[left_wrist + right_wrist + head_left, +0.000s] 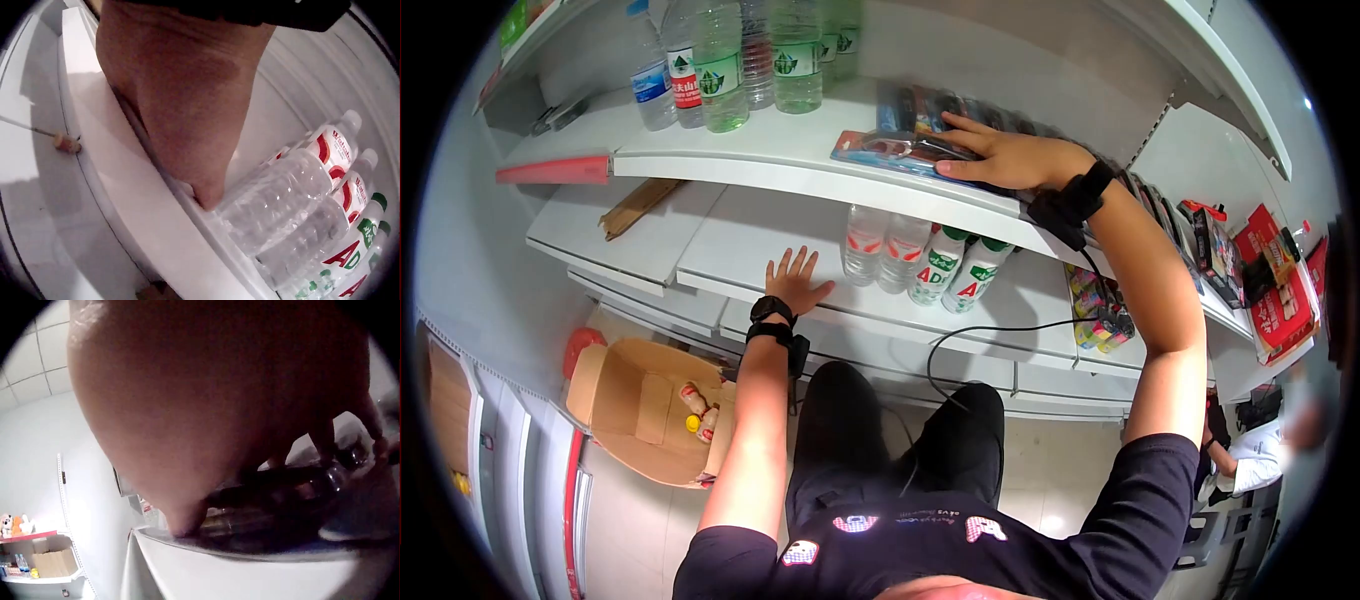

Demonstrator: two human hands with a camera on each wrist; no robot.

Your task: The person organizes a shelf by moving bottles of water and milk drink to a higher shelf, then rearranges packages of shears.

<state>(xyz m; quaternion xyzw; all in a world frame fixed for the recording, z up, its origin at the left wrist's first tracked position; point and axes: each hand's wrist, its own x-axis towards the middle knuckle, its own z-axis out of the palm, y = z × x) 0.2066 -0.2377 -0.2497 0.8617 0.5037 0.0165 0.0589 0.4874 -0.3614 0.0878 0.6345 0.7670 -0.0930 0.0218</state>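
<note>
On the upper shelf, the right hand (1015, 160) rests with spread fingers on flat blister packs (880, 150) lying near the shelf's front edge. The right wrist view has that hand (219, 406) from close by, its fingertips down on the shiny, dark packaging. One shelf lower, the left hand (798, 285) lies with fingers spread at the front edge, left of two clear bottles (862, 245) and two green-capped white bottles (938, 265). In the left wrist view the left hand (181, 106) touches the edge beside the clear bottles (281, 194); most of its fingers are hidden.
Several water bottles (720, 80) stand on the upper shelf at left. A brown cardboard piece (638, 205) lies on the shelf below. An open carton (635, 400) with small bottles is at lower left. A black cable (1000, 328) hangs across the lower shelf. Another person (1258, 455) is at far right.
</note>
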